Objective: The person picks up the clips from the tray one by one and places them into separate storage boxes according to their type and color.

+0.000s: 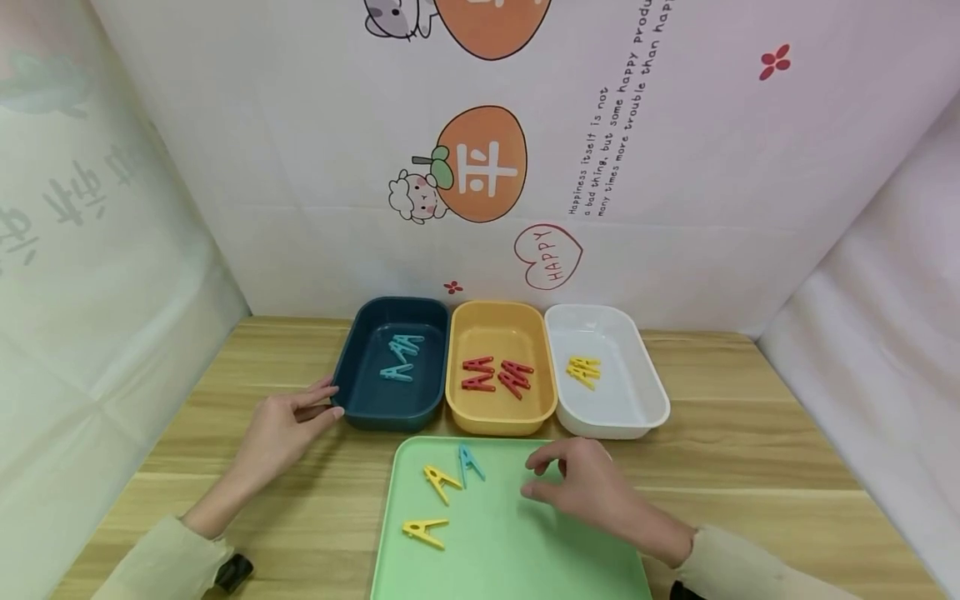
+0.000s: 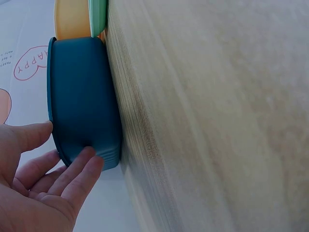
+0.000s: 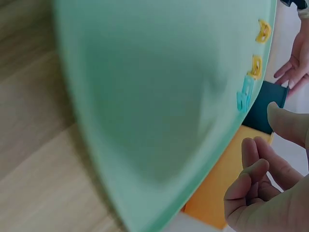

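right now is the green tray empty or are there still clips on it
Not empty. The green tray holds three clips: two yellow clips and one blue clip, all left of the right hand.

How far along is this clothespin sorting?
Mostly done: teal pins lie in the dark blue bin, red in the orange bin, yellow in the white bin. The right hand hovers empty over the green tray, where two yellow pins and one teal pin remain.
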### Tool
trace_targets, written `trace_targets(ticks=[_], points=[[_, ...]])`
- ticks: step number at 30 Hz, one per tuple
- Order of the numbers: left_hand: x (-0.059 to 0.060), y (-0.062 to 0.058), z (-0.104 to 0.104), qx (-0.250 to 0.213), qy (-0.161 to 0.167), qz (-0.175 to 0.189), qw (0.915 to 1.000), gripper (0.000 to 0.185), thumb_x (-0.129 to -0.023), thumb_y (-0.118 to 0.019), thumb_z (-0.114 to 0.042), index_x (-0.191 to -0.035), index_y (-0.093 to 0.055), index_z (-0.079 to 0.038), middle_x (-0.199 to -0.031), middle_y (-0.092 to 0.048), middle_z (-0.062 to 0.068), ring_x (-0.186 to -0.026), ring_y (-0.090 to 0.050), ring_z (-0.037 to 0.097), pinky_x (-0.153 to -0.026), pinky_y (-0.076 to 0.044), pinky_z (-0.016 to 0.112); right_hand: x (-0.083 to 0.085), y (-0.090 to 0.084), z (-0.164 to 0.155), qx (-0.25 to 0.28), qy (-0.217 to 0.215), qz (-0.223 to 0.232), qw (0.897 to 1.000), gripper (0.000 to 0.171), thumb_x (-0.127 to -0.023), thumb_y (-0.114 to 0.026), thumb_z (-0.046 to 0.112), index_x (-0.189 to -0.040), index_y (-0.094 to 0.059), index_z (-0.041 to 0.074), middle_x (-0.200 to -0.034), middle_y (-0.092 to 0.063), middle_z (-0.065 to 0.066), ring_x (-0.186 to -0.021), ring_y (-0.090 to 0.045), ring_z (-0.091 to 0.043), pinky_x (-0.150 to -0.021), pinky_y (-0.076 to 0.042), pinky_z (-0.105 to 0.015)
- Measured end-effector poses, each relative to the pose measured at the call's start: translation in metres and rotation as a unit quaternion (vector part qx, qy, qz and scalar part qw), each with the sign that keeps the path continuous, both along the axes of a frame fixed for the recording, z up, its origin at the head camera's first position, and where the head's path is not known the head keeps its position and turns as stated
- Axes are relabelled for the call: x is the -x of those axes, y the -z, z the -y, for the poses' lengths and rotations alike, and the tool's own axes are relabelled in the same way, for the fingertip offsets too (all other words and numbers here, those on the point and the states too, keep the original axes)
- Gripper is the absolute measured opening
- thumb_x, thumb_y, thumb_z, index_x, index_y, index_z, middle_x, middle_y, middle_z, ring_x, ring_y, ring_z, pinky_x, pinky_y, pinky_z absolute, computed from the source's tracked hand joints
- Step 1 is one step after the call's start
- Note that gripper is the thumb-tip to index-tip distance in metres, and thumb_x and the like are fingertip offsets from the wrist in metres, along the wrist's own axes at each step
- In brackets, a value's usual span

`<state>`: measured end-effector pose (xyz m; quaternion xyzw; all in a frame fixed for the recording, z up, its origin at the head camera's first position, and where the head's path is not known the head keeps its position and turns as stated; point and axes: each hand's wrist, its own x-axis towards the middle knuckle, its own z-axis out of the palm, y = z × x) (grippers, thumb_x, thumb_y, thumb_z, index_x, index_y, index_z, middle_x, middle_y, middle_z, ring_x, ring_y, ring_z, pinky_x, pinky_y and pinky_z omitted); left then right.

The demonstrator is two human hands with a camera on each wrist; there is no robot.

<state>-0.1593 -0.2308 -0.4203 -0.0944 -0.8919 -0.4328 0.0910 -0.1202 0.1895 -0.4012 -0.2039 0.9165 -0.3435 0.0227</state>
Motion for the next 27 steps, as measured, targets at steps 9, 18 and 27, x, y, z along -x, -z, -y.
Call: trace_targets(ticks=[9, 18, 27], points=[[0.000, 0.002, 0.001, 0.000, 0.003, -0.005, 1.0000, 0.040, -0.099, -0.078, -0.017, -0.132, -0.071, 0.005, -0.146, -0.059, 0.022, -0.105, -0.075, 0.031, -0.077, -0.062, 0.025, 0.007, 0.008, 0.025, -0.022, -0.024, 0.031, 0.999, 0.024, -0.082, -0.094, 0.026, -0.097, -0.083, 0.012, -0.088, -0.073, 0.006, -0.075, -0.058, -0.016, -0.063, -0.047, -0.027], [0.001, 0.001, 0.001, 0.005, 0.004, -0.010, 0.9999, 0.039, -0.099, -0.078, -0.015, -0.132, -0.071, 0.005, -0.146, -0.059, 0.022, -0.104, -0.075, 0.032, -0.076, -0.062, 0.025, 0.018, 0.009, 0.046, -0.029, -0.027, 0.068, 0.997, 0.032, -0.082, -0.094, 0.030, -0.104, -0.083, 0.010, -0.090, -0.073, 0.006, -0.081, -0.064, -0.015, -0.068, -0.054, -0.029], [0.000, 0.000, 0.000, 0.002, 0.003, -0.006, 1.0000, 0.039, -0.099, -0.077, -0.013, -0.132, -0.070, 0.006, -0.146, -0.058, 0.023, -0.105, -0.075, 0.033, -0.078, -0.063, 0.028, 0.025, 0.011, 0.067, -0.046, -0.020, 0.060, 0.997, 0.037, -0.082, -0.094, 0.035, -0.107, -0.084, 0.009, -0.091, -0.075, 0.005, -0.079, -0.063, -0.010, -0.068, -0.054, -0.028]])
